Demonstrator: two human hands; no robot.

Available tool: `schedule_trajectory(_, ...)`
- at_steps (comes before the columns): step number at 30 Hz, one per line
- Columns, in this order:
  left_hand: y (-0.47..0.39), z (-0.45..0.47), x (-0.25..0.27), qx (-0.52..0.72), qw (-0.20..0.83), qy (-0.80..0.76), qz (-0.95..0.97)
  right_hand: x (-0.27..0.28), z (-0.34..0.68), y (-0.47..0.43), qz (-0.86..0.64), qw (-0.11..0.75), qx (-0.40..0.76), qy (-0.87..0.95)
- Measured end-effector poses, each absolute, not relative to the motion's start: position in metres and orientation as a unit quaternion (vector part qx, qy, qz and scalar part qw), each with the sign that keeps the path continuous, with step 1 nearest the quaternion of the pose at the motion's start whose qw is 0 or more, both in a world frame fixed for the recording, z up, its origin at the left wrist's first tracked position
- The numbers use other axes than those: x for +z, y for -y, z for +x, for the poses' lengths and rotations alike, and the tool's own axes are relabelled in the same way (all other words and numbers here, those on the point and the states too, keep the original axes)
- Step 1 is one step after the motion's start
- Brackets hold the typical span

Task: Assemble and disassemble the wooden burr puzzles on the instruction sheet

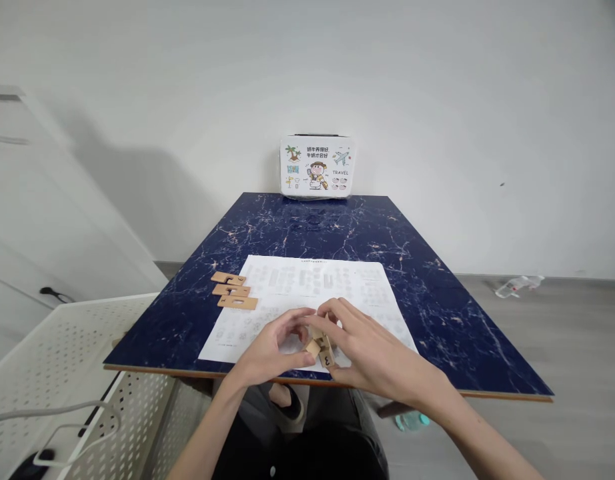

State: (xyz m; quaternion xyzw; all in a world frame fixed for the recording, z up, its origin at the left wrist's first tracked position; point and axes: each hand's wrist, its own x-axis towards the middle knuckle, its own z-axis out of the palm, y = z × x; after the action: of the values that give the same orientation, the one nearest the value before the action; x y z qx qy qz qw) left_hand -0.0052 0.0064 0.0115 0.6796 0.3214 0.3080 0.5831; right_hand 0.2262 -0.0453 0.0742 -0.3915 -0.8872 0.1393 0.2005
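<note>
Near the front edge of the table, both my hands close around several interlocked wooden puzzle pieces [321,347]. One piece, marked with a 3, slants down toward me. My left hand [277,343] pinches a light wooden piece from the left, thumb in front. From the right, my right hand [360,343] grips the numbered piece, its fingers curled over the top. My fingers partly hide how the pieces join. Beneath lies a printed instruction sheet [267,280]. Three flat wooden puzzle pieces with cut-out slots [245,303] lie in a column at the sheet's left edge.
The dark blue marbled table [417,267] has a white illustrated box [317,167] at its far edge against the wall. A white perforated basket [32,347] stands at the left. Plastic bottles [412,420] and a clear wrapper [517,287] lie on the floor at right.
</note>
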Motion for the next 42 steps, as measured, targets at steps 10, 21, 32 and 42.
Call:
schedule_trajectory(10, -0.003, -0.003, 0.015, 0.28, 0.603, -0.324, 0.673, 0.083, 0.218, 0.046, -0.359, 0.137, 0.078, 0.92)
schedule_trajectory(21, -0.006, -0.012, 0.01, 0.342, 0.664, -0.245, 0.619, 0.089, 0.223, 0.035, -0.306, 0.236, 0.224, 0.895)
schedule_trajectory(32, -0.002, -0.02, 0.01, 0.312, 0.698, -0.193, 0.614, 0.08, 0.222, 0.043, -0.285, 0.323, 0.289, 0.855)
schedule_trajectory(42, -0.011, -0.028, 0.022, 0.335, 0.457, -0.344, 0.749, 0.06, 0.282, 0.039, -0.407, 0.453, 0.327, 0.723)
